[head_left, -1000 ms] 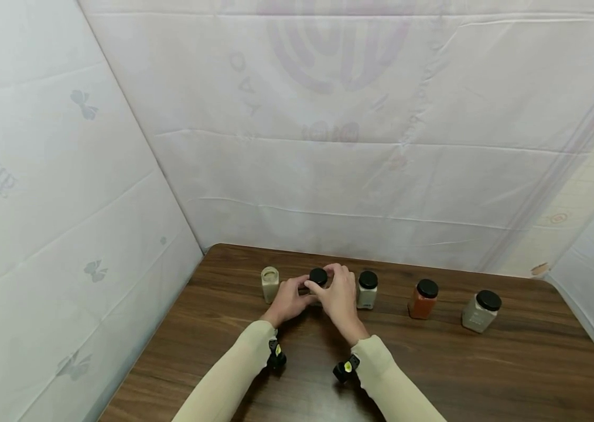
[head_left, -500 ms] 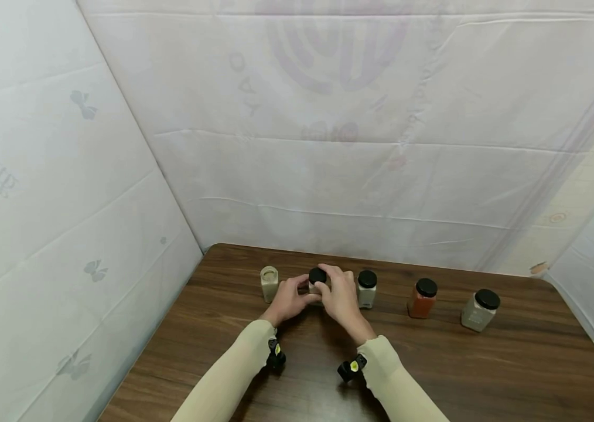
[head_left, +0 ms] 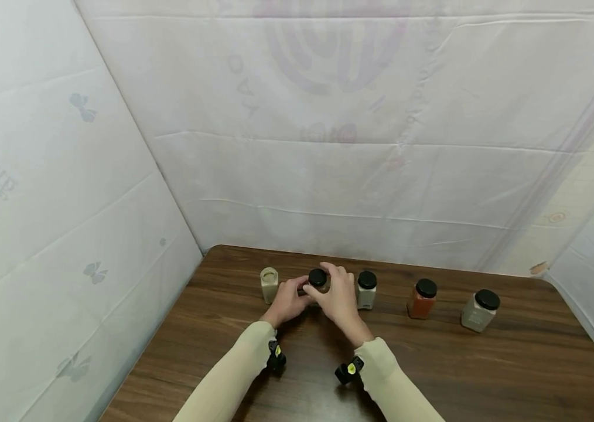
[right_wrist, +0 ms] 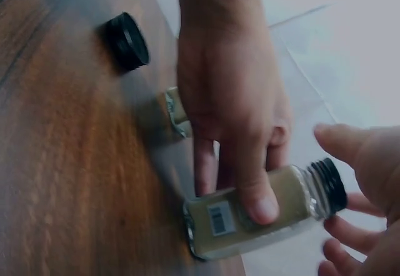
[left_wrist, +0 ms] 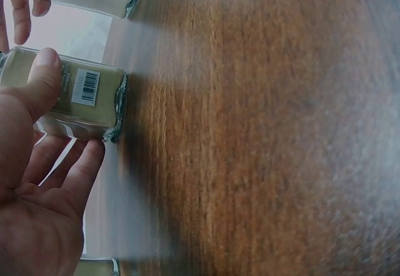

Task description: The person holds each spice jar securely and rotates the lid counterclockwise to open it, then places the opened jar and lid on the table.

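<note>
Clamping a capped jar [left_wrist: 84, 90] by its body, the left grip [head_left: 287, 301] probably braces it upright for the right grip [head_left: 342, 299], whose thumb and fingers stand apart around the black cap [head_left: 317, 276]. Left of the grips stands an uncapped jar [head_left: 269, 289], near a loose cap [right_wrist: 126, 42]; three capped jars [head_left: 421, 303] line the tabletop [head_left: 423, 369] to their right.

The held jar [right_wrist: 290, 190] is olive-tan, its lid [head_left: 317, 276] black, its barcode [right_wrist: 220, 218] black on white. The open jar [head_left: 269, 292] is cream; three black-capped jars [head_left: 367, 298] show pale grey, brick red and grey-green. The table [head_left: 513, 375] is dark-streaked brown, the sleeves [head_left: 241, 357] pale yellow, the white walls [head_left: 297, 187] faintly printed in mauve and grey-blue.
</note>
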`<state>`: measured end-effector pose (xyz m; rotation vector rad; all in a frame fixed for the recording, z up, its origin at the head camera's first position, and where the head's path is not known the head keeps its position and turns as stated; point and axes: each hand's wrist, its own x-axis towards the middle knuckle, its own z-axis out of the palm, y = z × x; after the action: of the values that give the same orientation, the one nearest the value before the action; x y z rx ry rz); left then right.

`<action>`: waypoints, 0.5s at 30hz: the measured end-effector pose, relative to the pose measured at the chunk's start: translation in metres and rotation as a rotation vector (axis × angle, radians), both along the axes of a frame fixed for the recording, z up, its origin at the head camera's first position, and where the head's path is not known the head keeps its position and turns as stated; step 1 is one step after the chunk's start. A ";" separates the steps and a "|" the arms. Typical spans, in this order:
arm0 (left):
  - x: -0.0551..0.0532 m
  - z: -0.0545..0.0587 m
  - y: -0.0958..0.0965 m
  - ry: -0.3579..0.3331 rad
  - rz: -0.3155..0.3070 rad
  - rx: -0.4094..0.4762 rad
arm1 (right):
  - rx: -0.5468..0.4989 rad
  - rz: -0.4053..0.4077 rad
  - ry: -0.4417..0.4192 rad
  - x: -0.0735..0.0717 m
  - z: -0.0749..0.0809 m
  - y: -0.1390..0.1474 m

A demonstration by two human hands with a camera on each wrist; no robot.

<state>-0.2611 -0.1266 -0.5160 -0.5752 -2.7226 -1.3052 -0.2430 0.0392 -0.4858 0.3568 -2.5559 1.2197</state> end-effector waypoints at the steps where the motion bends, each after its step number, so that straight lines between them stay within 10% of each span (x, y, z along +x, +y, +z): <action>1: 0.000 0.000 0.000 0.005 0.003 -0.002 | -0.004 -0.025 0.015 0.000 -0.001 -0.002; 9: 0.002 -0.001 0.001 0.003 0.014 -0.001 | 0.016 -0.156 0.045 -0.002 -0.005 -0.009; 15: 0.002 0.001 0.002 -0.022 0.000 0.036 | 0.011 -0.112 0.024 -0.003 -0.002 -0.007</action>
<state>-0.2594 -0.1250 -0.5146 -0.5607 -2.7100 -1.3663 -0.2457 0.0322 -0.4873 0.2263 -2.5257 1.1553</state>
